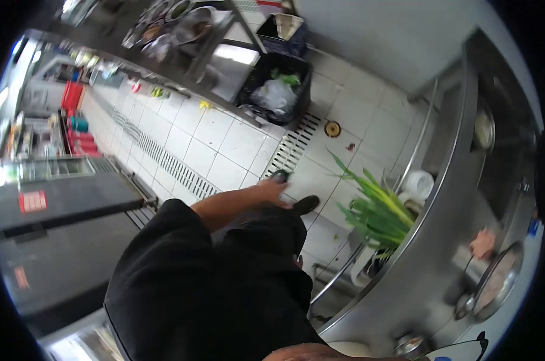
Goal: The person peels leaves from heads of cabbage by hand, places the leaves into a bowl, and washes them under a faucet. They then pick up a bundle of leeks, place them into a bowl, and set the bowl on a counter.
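Observation:
From the left short sleeve, my left hand [274, 191] reaches over the tiled floor, in front of my dark trousers and near my shoes. It is blurred; its fingers and anything in them cannot be made out. Only a small sliver of skin, apparently my right hand [299, 262], shows beside my dark clothing; its fingers are hidden. To the right of it, long green leafy stalks [378, 213] stick out beside the metal counter [429, 265].
A black bin [302, 99] holds a clear bag and greens. Bowls [194, 25] stand on a metal shelf. Dark refrigerators [62, 240] line the left side. A metal pan [501, 280] and a pinkish item [482, 243] are on the right. A floor drain [158, 157] crosses the tiles.

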Action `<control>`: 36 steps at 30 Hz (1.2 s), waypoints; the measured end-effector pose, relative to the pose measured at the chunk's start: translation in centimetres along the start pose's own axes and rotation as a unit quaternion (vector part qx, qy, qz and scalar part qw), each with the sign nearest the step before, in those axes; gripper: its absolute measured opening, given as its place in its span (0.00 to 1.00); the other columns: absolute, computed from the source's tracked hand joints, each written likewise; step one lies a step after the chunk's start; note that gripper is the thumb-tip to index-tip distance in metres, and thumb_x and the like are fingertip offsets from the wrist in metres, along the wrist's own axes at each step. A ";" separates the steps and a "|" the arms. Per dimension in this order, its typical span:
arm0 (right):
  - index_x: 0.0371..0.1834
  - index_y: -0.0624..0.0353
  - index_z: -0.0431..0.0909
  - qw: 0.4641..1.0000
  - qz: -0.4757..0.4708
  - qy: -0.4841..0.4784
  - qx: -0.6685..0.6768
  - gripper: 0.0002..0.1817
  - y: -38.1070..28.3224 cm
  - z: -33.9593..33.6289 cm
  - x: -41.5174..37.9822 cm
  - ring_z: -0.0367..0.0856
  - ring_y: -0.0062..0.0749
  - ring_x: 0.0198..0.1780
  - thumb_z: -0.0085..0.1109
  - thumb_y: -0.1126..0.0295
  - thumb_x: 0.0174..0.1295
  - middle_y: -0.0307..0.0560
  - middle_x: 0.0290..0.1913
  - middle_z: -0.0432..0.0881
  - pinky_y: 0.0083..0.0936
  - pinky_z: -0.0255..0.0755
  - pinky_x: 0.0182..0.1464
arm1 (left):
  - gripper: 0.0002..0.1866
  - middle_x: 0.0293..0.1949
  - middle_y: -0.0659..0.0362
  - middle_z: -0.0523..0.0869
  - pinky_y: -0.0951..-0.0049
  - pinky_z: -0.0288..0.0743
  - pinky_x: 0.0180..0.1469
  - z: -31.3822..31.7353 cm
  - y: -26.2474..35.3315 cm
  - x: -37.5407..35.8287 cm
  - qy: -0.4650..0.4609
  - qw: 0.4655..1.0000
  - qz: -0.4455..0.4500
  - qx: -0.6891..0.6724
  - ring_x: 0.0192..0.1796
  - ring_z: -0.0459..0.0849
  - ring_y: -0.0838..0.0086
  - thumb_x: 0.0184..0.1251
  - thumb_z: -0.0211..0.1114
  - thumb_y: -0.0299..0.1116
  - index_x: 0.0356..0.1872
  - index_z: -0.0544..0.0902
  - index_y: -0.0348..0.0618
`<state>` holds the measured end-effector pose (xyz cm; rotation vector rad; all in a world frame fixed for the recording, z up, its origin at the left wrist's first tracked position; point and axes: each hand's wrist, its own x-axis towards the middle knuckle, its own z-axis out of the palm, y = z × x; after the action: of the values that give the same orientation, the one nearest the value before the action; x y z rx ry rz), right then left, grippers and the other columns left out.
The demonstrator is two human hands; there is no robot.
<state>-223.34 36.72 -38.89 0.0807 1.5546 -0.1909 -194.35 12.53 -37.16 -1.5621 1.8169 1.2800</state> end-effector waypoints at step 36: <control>0.31 0.62 0.81 0.860 -0.026 0.018 -0.509 0.11 -7.2 53.1 0.4 0.81 0.36 0.27 0.53 0.66 0.63 0.48 0.27 0.82 0.35 0.75 0.26 | 0.22 0.65 0.49 0.78 0.65 0.61 0.74 -9.6 -51.0 -92.0 0.928 0.171 0.077 0.323 0.71 0.72 0.65 0.77 0.53 0.35 0.64 0.75 0.32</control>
<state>-172.25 20.45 -37.83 -0.7961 1.5214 0.6103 -118.96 57.12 21.89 1.0126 -1.2491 1.5946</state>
